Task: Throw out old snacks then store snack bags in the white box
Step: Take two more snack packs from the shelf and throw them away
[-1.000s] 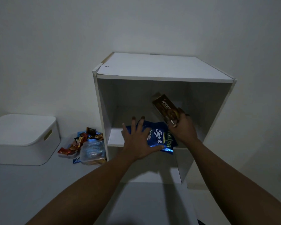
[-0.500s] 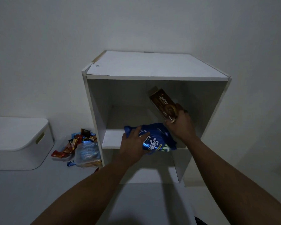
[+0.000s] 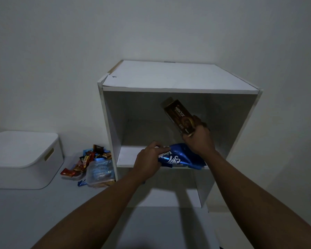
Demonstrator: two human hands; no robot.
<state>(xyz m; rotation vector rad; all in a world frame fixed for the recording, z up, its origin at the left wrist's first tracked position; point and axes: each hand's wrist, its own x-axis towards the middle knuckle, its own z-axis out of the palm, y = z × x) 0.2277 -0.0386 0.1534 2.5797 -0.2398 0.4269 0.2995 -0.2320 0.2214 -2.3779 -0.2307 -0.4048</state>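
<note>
Fingers (image 3: pixel 155 147) of the left hand (image 3: pixel 147 159) curl over the near end of the blue snack bag (image 3: pixel 180 158), pinching it closed-handed at the front edge of the shelf; the right hand (image 3: pixel 198 139) is wrapped tight around the lower end of a brown Nextar box (image 3: pixel 178 115), held tilted up inside the white cabinet (image 3: pixel 169 78).

At far left the white box (image 3: pixel 23 159) sits on the desk (image 3: pixel 34 212) with its lid on, well apart from both hands. Between it and the cabinet lies a pile of small snacks (image 3: pixel 89 160) with a clear plastic tub (image 3: pixel 100 174) just beside the cabinet's side panel.

The step in hand looks like clearing the shelf. To do it well, the left hand should gather a firm fold of the blue bag rather than only its crinkly edge, since foil of that kind probably slips, then draw it straight out over the shelf lip. The brown box should come out past the cabinet's top panel without knocking it. The lid on the white box will need lifting before anything can be stored.
</note>
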